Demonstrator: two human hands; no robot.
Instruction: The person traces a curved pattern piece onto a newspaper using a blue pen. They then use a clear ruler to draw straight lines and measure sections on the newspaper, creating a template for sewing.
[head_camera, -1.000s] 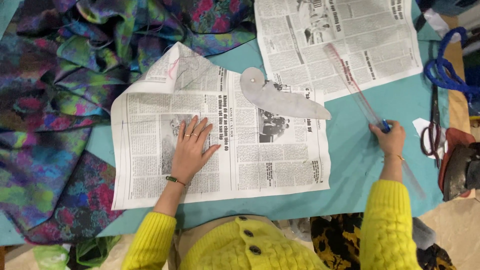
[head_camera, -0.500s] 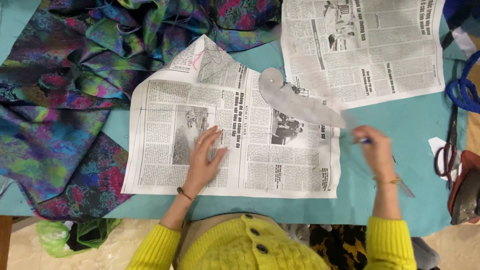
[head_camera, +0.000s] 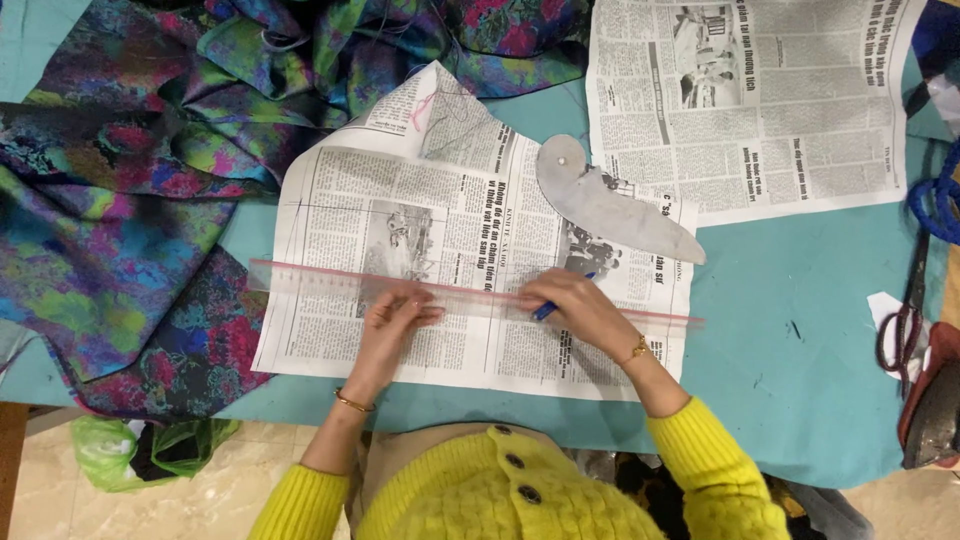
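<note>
On the left we see colourful fabric (head_camera: 120, 200). Our left hand (head_camera: 392, 325) presses flat, fingers spread, on the clear ruler (head_camera: 300, 280) lying across the newspaper (head_camera: 450, 200). Our right hand (head_camera: 580, 310) grips a blue pen (head_camera: 547, 309) against the ruler, scissors (head_camera: 905, 320) far right.

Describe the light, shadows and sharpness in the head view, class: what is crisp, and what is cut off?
Head view: soft, even light with no glare; the right hand casts a faint shadow on the newspaper; the clear ruler under the left hand is crisp; the scissors at the right edge are dim and partly hidden.
</note>
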